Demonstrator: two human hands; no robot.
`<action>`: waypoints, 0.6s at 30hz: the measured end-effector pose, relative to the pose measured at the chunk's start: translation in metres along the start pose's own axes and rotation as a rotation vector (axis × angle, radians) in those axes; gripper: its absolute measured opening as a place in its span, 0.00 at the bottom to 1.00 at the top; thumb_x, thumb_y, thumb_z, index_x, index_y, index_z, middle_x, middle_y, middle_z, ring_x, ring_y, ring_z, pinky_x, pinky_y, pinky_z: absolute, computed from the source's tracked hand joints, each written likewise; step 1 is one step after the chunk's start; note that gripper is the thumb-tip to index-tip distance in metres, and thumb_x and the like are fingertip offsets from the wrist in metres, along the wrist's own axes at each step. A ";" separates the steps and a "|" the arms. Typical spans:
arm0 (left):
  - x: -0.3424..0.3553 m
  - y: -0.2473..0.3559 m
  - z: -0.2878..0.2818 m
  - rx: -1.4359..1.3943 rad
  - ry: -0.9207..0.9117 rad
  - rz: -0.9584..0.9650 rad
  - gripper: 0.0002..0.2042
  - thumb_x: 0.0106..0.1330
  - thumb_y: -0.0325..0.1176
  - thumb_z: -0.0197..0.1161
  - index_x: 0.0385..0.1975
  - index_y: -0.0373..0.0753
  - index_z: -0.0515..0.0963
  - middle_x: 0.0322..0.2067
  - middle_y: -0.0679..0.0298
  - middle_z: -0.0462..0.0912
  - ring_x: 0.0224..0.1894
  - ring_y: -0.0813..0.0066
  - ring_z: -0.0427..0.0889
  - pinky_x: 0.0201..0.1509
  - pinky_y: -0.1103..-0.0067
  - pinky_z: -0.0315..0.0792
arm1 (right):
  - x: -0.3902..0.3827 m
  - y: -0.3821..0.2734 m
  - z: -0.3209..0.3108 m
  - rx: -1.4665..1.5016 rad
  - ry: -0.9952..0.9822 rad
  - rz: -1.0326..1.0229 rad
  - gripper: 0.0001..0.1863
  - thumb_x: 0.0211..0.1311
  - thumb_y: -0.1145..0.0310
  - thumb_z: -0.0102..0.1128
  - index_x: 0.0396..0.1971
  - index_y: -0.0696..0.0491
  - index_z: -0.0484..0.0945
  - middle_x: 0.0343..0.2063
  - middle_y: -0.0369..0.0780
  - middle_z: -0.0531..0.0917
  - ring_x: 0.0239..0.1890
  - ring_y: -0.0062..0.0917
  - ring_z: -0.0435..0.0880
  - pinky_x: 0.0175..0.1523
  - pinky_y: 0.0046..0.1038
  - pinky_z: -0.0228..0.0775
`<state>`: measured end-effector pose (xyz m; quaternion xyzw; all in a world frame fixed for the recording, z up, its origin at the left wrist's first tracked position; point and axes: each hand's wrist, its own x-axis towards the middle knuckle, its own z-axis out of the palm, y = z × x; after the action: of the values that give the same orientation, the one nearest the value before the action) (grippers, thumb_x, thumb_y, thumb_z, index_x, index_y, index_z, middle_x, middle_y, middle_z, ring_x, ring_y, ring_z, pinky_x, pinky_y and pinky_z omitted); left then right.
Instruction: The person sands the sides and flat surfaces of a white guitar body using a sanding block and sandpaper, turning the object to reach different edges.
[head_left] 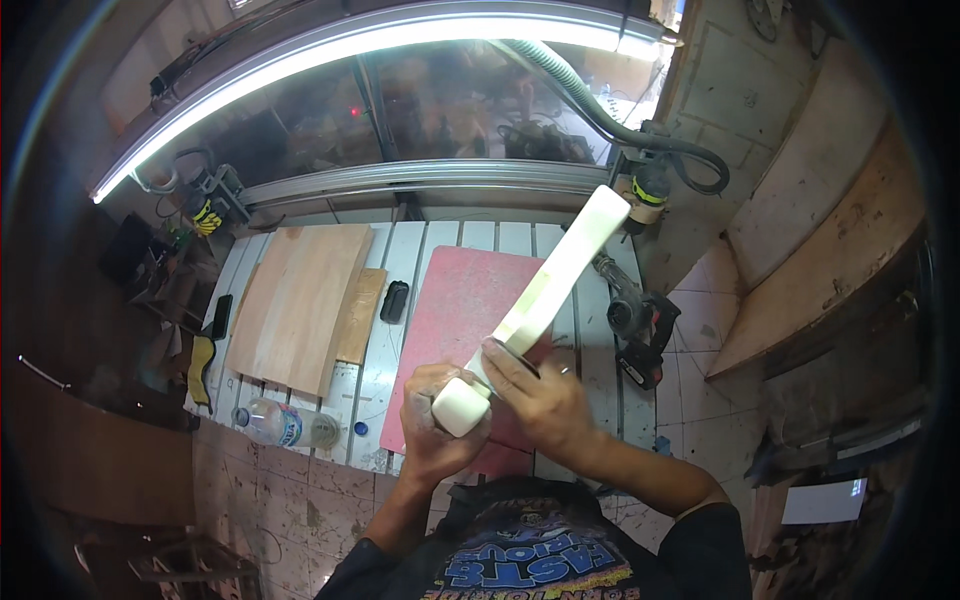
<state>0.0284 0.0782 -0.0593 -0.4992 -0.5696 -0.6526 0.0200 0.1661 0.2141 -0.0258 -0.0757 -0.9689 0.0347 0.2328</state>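
A long, pale cream bar-shaped piece (565,270) with a blocky near end slants up and to the right above a red mat (460,290). My left hand (432,415), dusted with white powder, is wrapped around it near that end. Against the bar's side, just beyond the left hand, my right hand (545,395) presses a thin dark sheet (522,362) that looks like sandpaper. Its fingers lie closed over the sheet and cover most of it.
On the slatted table (400,250) lie a wooden board (300,300), a black oblong object (395,302), a plastic bottle (285,424) and a blue cap (361,428). At the right is a cordless power tool (640,330). A lit tube (380,45) spans overhead.
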 end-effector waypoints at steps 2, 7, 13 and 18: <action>0.008 0.001 -0.006 0.158 -0.034 0.081 0.26 0.54 0.28 0.76 0.50 0.37 0.70 0.47 0.56 0.75 0.51 0.61 0.76 0.58 0.62 0.72 | -0.002 -0.008 0.014 0.363 0.021 0.071 0.33 0.55 0.79 0.61 0.66 0.56 0.77 0.69 0.41 0.77 0.42 0.33 0.83 0.46 0.29 0.79; 0.003 0.001 -0.012 0.217 -0.030 0.141 0.28 0.52 0.34 0.77 0.51 0.36 0.69 0.47 0.57 0.70 0.53 0.61 0.70 0.57 0.64 0.68 | 0.001 -0.003 0.019 1.167 -0.015 0.154 0.35 0.54 0.83 0.53 0.66 0.55 0.78 0.68 0.44 0.79 0.43 0.33 0.84 0.46 0.26 0.77; -0.012 0.002 -0.018 0.211 -0.002 0.081 0.30 0.52 0.34 0.77 0.53 0.37 0.68 0.47 0.56 0.69 0.52 0.61 0.71 0.56 0.66 0.69 | -0.007 -0.020 0.014 0.718 -0.013 0.165 0.34 0.54 0.82 0.52 0.64 0.53 0.81 0.63 0.47 0.83 0.29 0.29 0.83 0.40 0.26 0.80; -0.016 0.006 -0.012 0.137 0.085 0.072 0.28 0.48 0.28 0.73 0.50 0.36 0.68 0.46 0.56 0.70 0.49 0.58 0.72 0.54 0.64 0.70 | -0.008 -0.025 0.025 0.927 0.073 0.083 0.37 0.55 0.82 0.49 0.70 0.53 0.75 0.65 0.44 0.82 0.33 0.24 0.83 0.38 0.24 0.80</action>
<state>0.0320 0.0585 -0.0641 -0.4889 -0.5930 -0.6316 0.1017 0.1587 0.1869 -0.0489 -0.0033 -0.8385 0.4707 0.2746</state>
